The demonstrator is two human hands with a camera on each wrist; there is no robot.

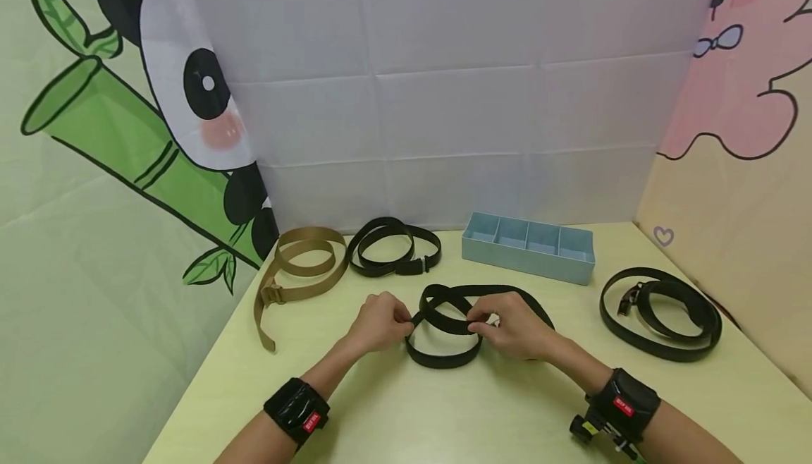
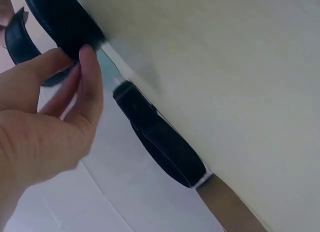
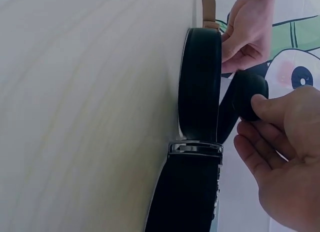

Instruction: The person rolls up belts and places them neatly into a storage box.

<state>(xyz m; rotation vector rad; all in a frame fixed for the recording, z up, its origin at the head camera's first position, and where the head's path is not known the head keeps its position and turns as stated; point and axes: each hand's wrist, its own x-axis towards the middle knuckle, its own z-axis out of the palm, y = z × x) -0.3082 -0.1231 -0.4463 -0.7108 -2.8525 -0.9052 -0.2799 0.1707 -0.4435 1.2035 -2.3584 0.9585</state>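
A black belt [image 1: 444, 361] stands on its edge in loose loops near the middle of the table, between both hands. At the left side of the loops, my left hand [image 1: 380, 323] pinches the strap between thumb and fingers. My right hand [image 1: 512, 326] holds another stretch of the same belt by thumb and fingertips. Seen from the right wrist, a rounded strap part [image 3: 247, 94] is in that pinch, and a metal buckle [image 3: 195, 148] sits lower on the belt. The left wrist view has the strap [image 2: 65, 22] right at the left fingertips.
Behind the left hand lie a coiled tan belt [image 1: 304, 291] and a second black belt [image 1: 380, 271] with a buckle. A blue tray [image 1: 526, 266] with several compartments stands at the back right. Another coiled black belt [image 1: 679, 355] is near the table's right edge.
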